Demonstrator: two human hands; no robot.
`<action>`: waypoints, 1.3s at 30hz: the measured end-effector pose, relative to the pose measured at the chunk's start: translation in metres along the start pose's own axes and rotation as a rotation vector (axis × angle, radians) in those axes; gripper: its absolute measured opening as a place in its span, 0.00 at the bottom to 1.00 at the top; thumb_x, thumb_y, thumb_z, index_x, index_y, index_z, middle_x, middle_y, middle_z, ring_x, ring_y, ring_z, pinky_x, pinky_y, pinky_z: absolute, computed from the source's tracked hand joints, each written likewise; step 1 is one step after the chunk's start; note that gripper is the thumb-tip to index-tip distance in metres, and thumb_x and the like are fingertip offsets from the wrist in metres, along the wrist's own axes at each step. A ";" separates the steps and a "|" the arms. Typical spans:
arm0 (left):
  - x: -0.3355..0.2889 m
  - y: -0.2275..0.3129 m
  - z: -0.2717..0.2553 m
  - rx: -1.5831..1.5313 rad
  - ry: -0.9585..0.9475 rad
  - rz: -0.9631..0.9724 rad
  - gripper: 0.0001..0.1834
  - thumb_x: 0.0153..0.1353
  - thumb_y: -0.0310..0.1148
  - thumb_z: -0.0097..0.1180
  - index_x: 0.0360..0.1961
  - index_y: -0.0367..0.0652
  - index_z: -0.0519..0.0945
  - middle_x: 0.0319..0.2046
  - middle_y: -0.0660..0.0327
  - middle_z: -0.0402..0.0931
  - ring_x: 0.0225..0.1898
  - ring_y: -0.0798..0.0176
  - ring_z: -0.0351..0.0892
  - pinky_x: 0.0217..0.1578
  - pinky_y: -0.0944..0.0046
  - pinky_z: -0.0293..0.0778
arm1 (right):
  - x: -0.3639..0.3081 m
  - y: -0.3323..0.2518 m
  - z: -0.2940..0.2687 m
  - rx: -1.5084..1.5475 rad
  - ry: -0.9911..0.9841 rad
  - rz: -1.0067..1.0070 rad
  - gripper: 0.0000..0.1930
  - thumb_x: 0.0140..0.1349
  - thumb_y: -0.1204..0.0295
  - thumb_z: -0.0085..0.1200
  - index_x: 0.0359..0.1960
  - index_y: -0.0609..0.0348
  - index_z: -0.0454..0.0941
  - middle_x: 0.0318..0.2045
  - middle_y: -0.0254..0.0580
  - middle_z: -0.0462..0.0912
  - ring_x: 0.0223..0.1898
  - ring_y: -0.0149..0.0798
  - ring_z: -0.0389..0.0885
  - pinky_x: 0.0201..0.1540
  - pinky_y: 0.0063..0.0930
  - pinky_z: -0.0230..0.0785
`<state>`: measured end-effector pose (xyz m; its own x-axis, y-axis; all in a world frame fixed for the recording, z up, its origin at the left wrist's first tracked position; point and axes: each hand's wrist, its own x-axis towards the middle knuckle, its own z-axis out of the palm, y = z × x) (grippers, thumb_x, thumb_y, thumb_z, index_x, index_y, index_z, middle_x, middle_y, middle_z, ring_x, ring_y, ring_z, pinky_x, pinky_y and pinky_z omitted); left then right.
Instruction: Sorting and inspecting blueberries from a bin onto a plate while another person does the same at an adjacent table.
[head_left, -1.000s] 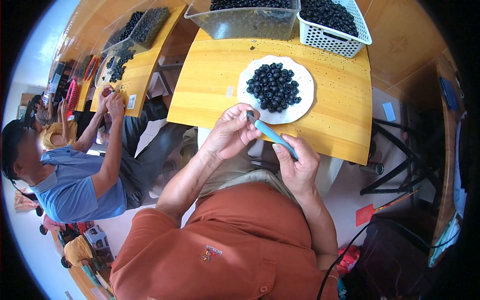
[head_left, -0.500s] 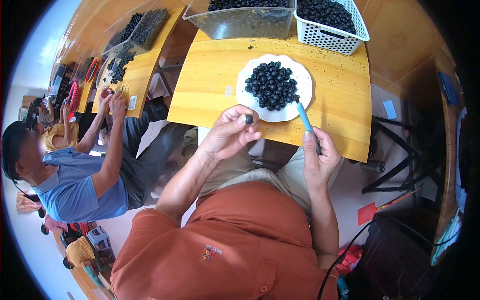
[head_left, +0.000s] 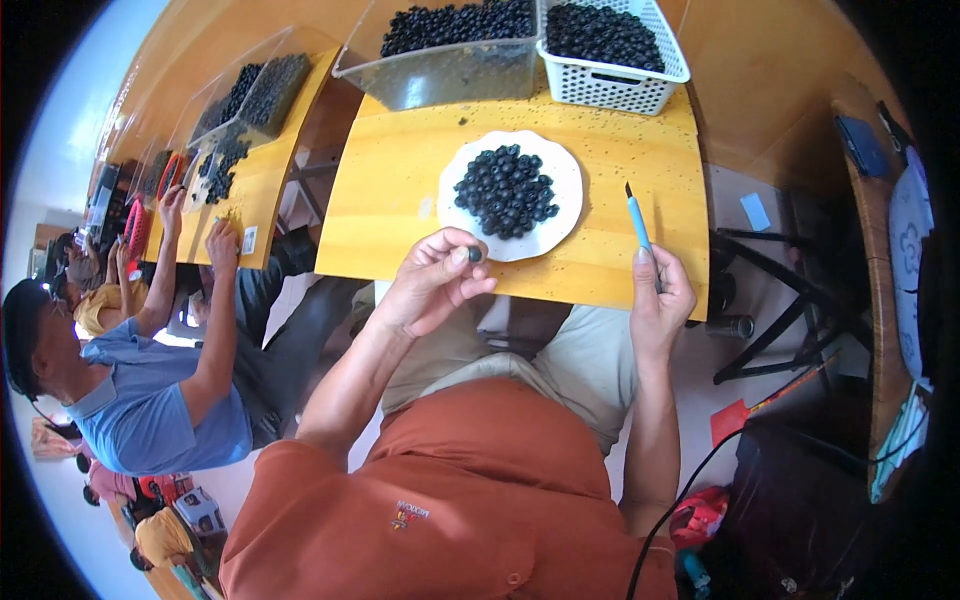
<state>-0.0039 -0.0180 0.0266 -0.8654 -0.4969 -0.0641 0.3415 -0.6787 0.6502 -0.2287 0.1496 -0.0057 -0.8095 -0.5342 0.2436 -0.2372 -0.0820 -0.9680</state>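
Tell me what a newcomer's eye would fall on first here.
First, probably, the white wavy-rimmed plate heaped with small dark round pieces, near the middle of the yellow table. Next, at the table's near edge, the left hand pinching a single dark piece and the right hand holding a light-blue tool with a dark tip. Then the clear bin and white basket, both full, at the far edge.

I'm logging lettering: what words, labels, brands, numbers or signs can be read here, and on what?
Rust-coloured shirt: small lettering beside a chest emblem, left unquoted.
White label on the neighbouring table: any print too small to read.
No other text is readable.
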 end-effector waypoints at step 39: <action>0.155 0.032 0.040 2.263 -0.404 0.081 0.14 0.55 0.29 0.57 0.44 0.48 0.84 0.39 0.55 0.82 0.47 0.51 0.79 0.49 0.53 0.73 | -0.001 0.011 -0.012 -0.015 -0.010 -0.041 0.15 0.65 0.66 0.59 0.42 0.69 0.78 0.27 0.35 0.80 0.29 0.23 0.72 0.31 0.18 0.65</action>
<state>-0.1424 -0.0949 0.0678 -0.9777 -0.1909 -0.0879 -0.2034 0.9647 0.1674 -0.2370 0.1596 -0.0154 -0.7938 -0.5387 0.2823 -0.2782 -0.0910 -0.9562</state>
